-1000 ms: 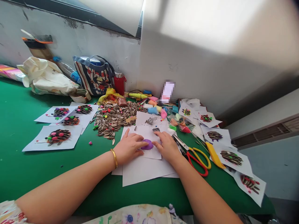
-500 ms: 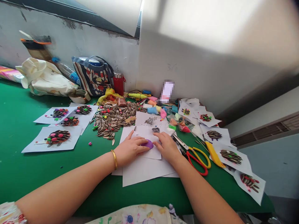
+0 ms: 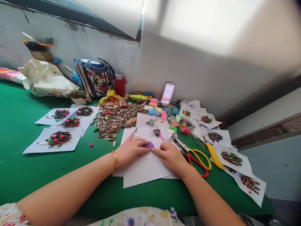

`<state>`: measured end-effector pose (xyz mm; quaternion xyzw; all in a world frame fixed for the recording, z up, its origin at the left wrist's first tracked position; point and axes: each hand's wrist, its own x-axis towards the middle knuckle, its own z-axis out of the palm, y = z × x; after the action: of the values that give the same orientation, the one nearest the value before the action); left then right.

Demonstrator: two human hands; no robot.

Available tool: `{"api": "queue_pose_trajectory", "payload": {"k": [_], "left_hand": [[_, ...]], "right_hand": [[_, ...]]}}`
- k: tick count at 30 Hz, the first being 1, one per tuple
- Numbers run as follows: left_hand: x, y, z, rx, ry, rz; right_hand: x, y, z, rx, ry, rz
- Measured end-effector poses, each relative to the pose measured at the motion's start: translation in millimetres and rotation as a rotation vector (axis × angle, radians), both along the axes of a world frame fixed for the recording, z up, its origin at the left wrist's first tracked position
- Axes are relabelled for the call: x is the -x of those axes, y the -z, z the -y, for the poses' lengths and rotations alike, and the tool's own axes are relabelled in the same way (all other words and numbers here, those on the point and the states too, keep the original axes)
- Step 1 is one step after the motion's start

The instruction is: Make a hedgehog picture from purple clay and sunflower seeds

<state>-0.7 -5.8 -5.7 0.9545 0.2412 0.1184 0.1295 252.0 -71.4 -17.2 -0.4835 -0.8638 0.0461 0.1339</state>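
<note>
Now, purple clay (image 3: 149,145): flat and rounded on the white paper (image 3: 152,156) in front of you, between your hands.
Your left hand (image 3: 131,150): palm down, fingers stretched out and loosely spread, resting on the clay's left side.
Your right hand (image 3: 171,156): index finger reaching to the clay's lower right edge, other fingers curled; whether they grip anything, you cannot tell.
Pink stick (image 3: 162,138): just beyond your right hand.
Scissors (image 3: 188,149): just beside that hand, on its right.
Sunflower seeds (image 3: 113,123): heaped beyond your left hand, on the green table (image 3: 141,197).
</note>
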Motion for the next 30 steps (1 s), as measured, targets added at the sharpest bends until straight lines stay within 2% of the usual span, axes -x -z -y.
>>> {"api": "queue_pose_trajectory", "payload": {"k": [11,17,24,30], "left_hand": [[1.3,4.1,-1.1,0.015,0.007,0.053],[0.2,3.7,0.0,0.01,-0.003,0.048],[0.2,3.2,0.5,0.004,-0.002,0.056],[0.5,5.1,0.3,0.017,-0.004,0.062]], "right_hand": [[-1.6,1.8,-6.3,-0.032,0.013,-0.163],[1.1,4.4,-7.3,-0.011,0.018,-0.099],[1.3,4.6,-8.8,-0.027,0.05,-0.208],[3.9,8.9,-10.0,-0.008,0.051,-0.143]]}}
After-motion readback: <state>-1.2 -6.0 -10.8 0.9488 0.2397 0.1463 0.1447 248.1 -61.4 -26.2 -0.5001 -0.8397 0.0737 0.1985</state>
